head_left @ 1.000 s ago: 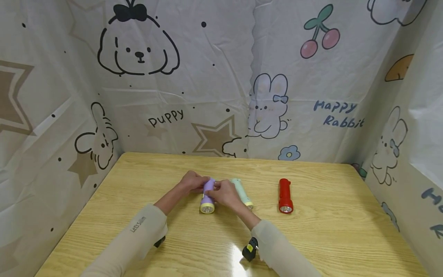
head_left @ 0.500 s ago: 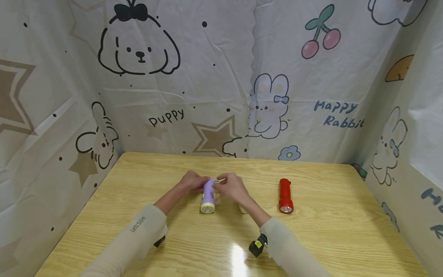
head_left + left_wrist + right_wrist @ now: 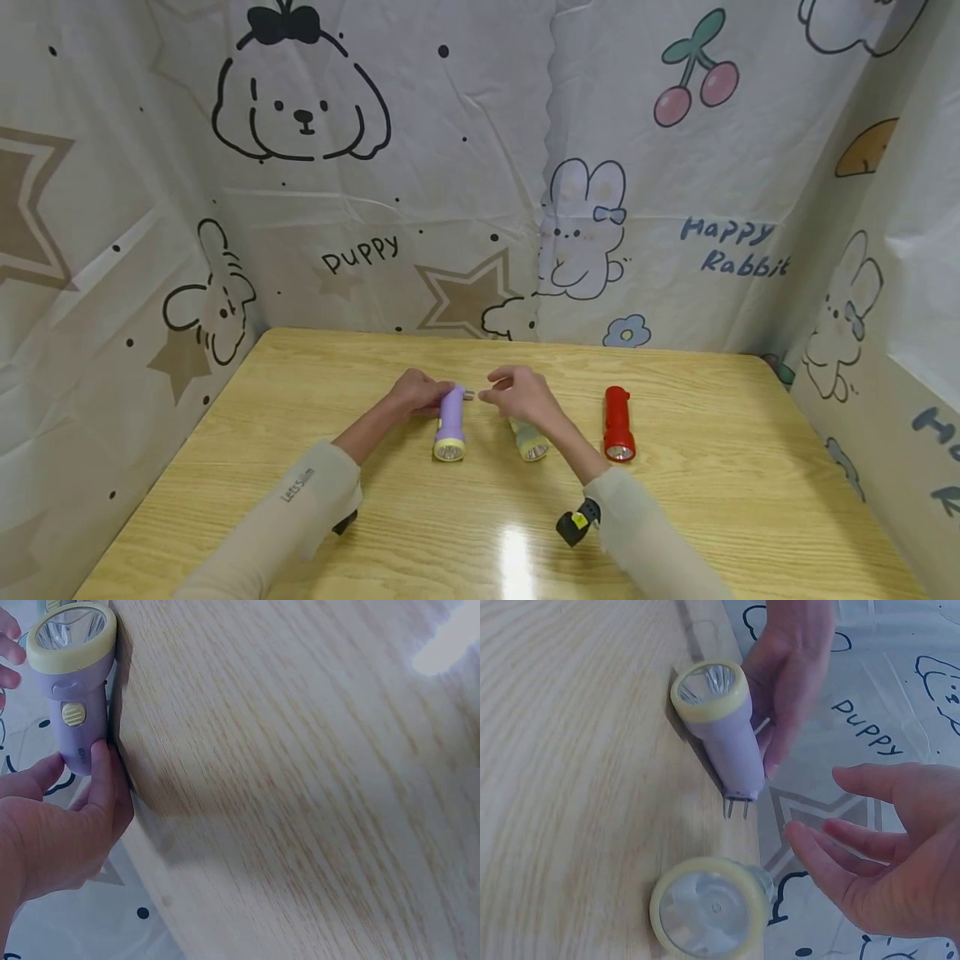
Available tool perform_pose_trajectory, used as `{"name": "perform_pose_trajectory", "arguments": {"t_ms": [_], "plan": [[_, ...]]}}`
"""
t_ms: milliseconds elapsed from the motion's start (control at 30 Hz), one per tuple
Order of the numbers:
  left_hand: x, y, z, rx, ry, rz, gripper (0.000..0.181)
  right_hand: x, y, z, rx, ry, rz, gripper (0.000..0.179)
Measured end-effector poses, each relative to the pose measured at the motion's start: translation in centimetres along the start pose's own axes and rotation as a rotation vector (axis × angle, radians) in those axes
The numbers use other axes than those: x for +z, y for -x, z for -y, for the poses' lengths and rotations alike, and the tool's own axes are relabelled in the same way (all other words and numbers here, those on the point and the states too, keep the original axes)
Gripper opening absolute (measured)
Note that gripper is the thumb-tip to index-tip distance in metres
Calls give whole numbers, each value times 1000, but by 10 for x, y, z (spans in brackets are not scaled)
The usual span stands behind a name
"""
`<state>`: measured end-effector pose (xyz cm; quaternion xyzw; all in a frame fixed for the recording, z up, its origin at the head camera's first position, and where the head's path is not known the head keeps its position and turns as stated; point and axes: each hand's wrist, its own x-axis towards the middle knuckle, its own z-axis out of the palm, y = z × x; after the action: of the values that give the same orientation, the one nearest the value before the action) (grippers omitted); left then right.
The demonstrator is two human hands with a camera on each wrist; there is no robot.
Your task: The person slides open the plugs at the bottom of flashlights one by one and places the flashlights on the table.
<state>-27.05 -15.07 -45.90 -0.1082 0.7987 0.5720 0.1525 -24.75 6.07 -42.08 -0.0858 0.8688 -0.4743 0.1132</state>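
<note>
A purple flashlight (image 3: pixel 452 412) with a pale yellow head lies on the table, its lens toward me. My left hand (image 3: pixel 417 392) pinches its tail end between thumb and fingers, as the left wrist view shows beside the yellow switch (image 3: pixel 73 714). Two metal plug prongs (image 3: pixel 737 808) stick out from its tail side, pointing right. My right hand (image 3: pixel 522 395) is held just right of the prongs, fingers loosely bent and holding nothing. Below that hand lies a mint green flashlight (image 3: pixel 530 442), its body partly hidden by the hand and wrist.
A red flashlight (image 3: pixel 618 423) lies farther right on the wooden table (image 3: pixel 720 467). A printed cloth (image 3: pixel 465 192) with cartoon drawings hangs behind the table and along both sides. A black wrist camera (image 3: pixel 576 523) hangs at the right cuff.
My right hand has let go of the purple flashlight and moved right, over the mint one. The prongs now stand out in plain sight. My left hand keeps its grip.
</note>
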Motion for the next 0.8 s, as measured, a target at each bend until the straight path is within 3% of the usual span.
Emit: {"name": "perform_pose_trajectory", "arguments": {"t_ms": [233,533,800], "plan": [[0,2,0,8,-12,0,35,-12,-2,-5,2,-6,-26,40],[1,0,1,12,-9,-1,35,-23,-3,-13,-8,116,-64,46],[0,-1,2,9,-5,0,36,-31,-4,-19,-5,161,-70,45]]}}
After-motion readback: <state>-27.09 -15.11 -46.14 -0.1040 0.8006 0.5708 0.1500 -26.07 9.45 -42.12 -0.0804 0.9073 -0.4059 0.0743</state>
